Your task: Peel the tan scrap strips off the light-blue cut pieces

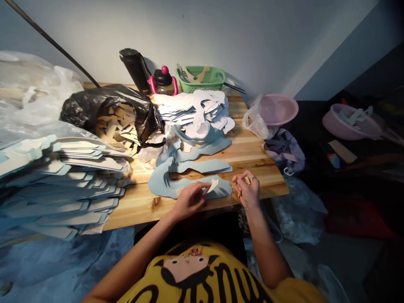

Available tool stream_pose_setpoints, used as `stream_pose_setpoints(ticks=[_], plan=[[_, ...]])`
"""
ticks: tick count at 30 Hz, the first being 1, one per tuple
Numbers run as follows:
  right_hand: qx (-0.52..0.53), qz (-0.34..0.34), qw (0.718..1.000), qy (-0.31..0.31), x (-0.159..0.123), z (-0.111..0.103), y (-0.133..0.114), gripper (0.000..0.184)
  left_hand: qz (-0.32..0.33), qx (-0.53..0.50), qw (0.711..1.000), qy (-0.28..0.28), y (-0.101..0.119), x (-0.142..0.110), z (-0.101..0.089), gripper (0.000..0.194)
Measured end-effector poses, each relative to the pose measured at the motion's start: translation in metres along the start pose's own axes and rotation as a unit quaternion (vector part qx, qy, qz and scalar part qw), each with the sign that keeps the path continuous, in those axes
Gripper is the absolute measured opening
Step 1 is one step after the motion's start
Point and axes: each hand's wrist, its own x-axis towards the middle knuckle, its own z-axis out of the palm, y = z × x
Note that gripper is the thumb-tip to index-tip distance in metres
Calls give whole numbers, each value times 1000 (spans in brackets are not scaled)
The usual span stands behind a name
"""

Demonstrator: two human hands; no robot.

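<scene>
My left hand is closed on a small cream cut piece, which it holds just above a curved light-blue cut piece at the table's front. To the right, my right hand is curled with its fingers pressed together. Something pale and small shows between those fingers, too small to name. Behind both hands, more curved light-blue pieces lie in a loose pile. A stack of white cut pieces sits farther back.
Layered blue-and-white pieces fill the table's left. A black plastic bag holds tan pieces. At the back stand a black bottle, a pink-handled bottle and a green basket. Pink basins are beyond the table's right edge.
</scene>
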Motion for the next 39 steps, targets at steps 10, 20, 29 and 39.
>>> stream_pose_setpoints(ticks=[10, 20, 29, 39], plan=[[-222, -45, 959, -169, -29, -30, 0, 26, 56, 192, 980, -8, -7, -2, 16, 24], [-421, -122, 896, -74, -29, -23, 15, 23, 76, 188, 979, -33, -6, 0, 15, 29], [-496, -130, 855, -82, -26, -20, 19, 21, 95, 263, 958, -67, -2, 0, 14, 23], [-477, -239, 837, -119, -37, -40, 20, 27, 70, 399, 901, -159, 18, 6, 25, 37]])
